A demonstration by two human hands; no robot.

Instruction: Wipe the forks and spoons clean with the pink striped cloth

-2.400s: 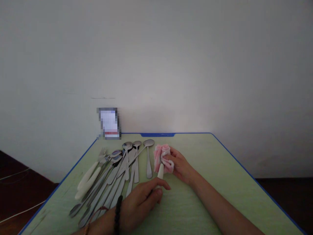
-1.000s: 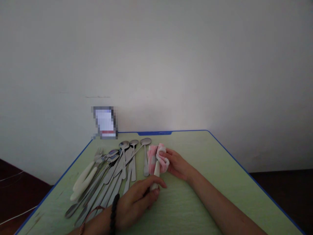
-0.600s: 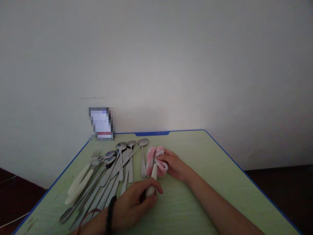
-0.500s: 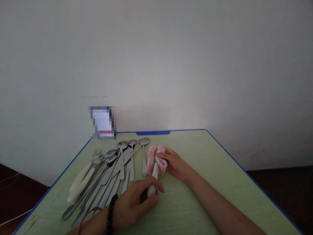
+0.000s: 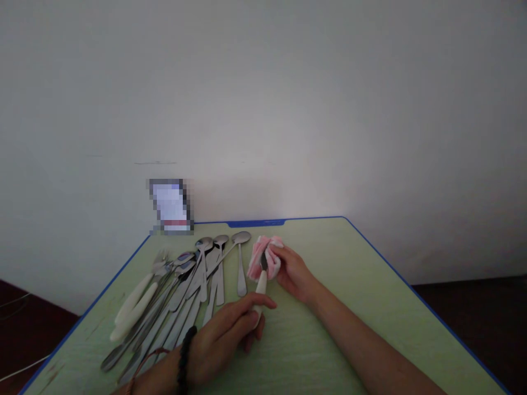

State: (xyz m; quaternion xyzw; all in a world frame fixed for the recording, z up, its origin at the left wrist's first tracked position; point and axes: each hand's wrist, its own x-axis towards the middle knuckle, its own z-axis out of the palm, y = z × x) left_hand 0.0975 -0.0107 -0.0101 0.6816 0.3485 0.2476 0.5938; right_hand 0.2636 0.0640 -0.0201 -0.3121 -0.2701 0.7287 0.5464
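Note:
My left hand [image 5: 236, 323], with a black bead bracelet at the wrist, grips the white handle of a piece of cutlery [image 5: 261, 284]. Its metal neck shows above the handle, but the head is wrapped in cloth, so I cannot tell its kind. My right hand [image 5: 294, 271] pinches the pink and white cloth [image 5: 257, 258] around that metal end. Left of the hands lies a spread pile of steel cutlery, with several spoons [image 5: 203, 244] at its far side. Two white-handled forks [image 5: 134, 312] lie at the pile's left edge.
The green table [image 5: 329, 340] has a blue rim and stands against a pale wall [image 5: 329, 109]. A blurred-out device with a lit screen [image 5: 171, 203] leans at the back left corner. White cables [image 5: 24, 367] run over the dark floor at left.
The cloth has shifted up along the cutlery, so its metal neck now shows. My left fingers have changed their hold on the handle. The pile lies as before.

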